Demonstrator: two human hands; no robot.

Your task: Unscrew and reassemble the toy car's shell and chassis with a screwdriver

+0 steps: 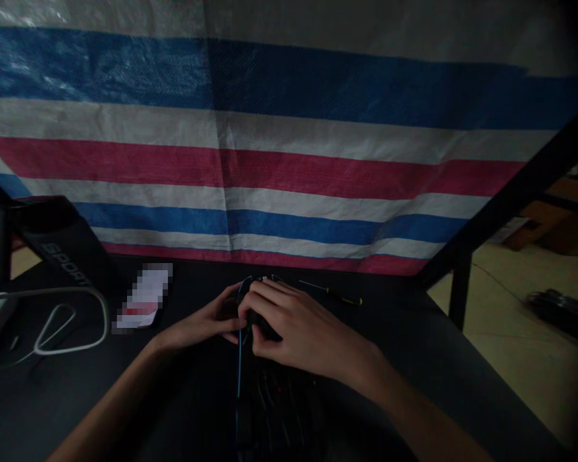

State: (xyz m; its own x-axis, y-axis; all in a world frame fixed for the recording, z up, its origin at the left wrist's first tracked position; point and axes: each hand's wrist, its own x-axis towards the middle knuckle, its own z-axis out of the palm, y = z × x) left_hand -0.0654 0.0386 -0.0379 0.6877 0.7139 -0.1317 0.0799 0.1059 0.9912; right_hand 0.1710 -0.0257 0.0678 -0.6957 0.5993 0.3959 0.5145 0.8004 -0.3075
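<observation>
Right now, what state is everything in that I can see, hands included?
Right hand: curled over a dark object.
Left hand: bent inward beside it; grip unclear.
Dark object: mostly hidden.
Blue cord: running down from the hands, nearly straight.
Screwdriver: lying flat, untouched.
White cable: loosely looped.
Phone-like rectangle: lying down, pixelated; screen state unclear.
SPORT-printed box: standing.
Striped sheet: hanging, creased.

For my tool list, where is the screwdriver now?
In the head view, the screwdriver lies on the table, right of the right hand and just in front of the striped sheet.
</observation>
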